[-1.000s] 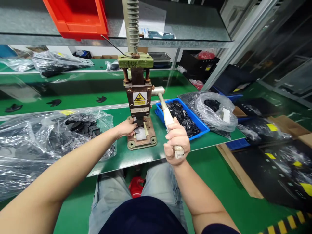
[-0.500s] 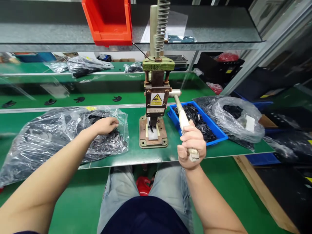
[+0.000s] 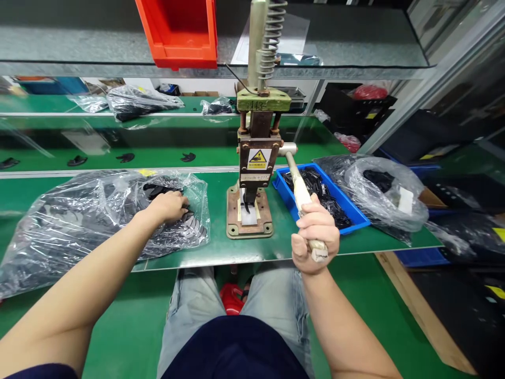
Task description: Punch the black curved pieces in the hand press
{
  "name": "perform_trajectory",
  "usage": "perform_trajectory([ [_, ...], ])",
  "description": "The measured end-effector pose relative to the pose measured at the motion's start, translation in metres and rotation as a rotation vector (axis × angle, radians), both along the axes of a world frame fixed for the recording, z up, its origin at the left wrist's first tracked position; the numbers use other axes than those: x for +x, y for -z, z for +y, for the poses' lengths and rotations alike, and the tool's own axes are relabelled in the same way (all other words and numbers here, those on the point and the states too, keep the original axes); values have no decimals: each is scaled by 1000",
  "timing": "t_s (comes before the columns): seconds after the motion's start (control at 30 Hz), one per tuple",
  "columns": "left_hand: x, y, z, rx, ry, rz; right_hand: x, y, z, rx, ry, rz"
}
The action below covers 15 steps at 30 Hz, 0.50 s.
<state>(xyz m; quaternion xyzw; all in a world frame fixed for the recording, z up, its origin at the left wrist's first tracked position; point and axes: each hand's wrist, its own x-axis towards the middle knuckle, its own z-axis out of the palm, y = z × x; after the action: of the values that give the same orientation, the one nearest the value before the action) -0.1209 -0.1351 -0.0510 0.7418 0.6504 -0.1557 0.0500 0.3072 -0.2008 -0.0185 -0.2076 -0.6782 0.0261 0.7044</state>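
Standing on the green bench (image 3: 221,252), the hand press (image 3: 254,173) is a rusty brown block with a yellow warning label, a pale green top plate and a coil spring (image 3: 270,42). Its cream lever handle (image 3: 302,195) slants out to the press's right, with the right hand (image 3: 315,234) wrapped tight around its end. Left of the press, the left hand (image 3: 169,206) lies with bent fingers on black parts in a clear plastic bag (image 3: 79,221); whether it grips one cannot be told. Right of the press lies a blue tray (image 3: 357,221); above it, a red bin (image 3: 177,26).
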Motion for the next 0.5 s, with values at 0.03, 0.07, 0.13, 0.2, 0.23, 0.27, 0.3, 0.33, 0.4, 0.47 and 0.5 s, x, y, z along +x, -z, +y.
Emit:
perform_trajectory([
  [0.03, -2, 1, 5, -23, 10, 11, 0, 0, 0, 2, -4, 0],
  [0.07, -4, 3, 9, -35, 21, 14, -1, 0, 0, 3, -9, 1],
  [0.13, -5, 5, 16, -32, 39, 12, -1, -1, -1, -2, -15, 4],
  [0.2, -3, 7, 21, -24, 35, -1, -1, -2, -2, -10, -6, 2],
  [0.23, -1, 8, 23, -19, 28, -19, -1, -2, -2, -12, 2, -2],
  [0.27, 1, 8, 24, -4, 24, -49, 0, -2, -3, -12, 8, -7],
  [0.3, 3, 8, 26, 23, 27, -96, 0, -1, -2, -10, 11, -13],
  [0.33, 6, 8, 26, 60, 37, -164, 0, -1, -2, -9, 9, -17],
  [0.4, 12, 8, 27, 145, 52, -351, 1, 0, -2, -4, -1, -16],
  [0.47, 20, 8, 27, 191, 7, -583, 0, 0, -1, 1, -12, -9],
  [0.5, 24, 9, 25, 195, -46, -714, 0, 0, -1, 2, -15, -5],
])
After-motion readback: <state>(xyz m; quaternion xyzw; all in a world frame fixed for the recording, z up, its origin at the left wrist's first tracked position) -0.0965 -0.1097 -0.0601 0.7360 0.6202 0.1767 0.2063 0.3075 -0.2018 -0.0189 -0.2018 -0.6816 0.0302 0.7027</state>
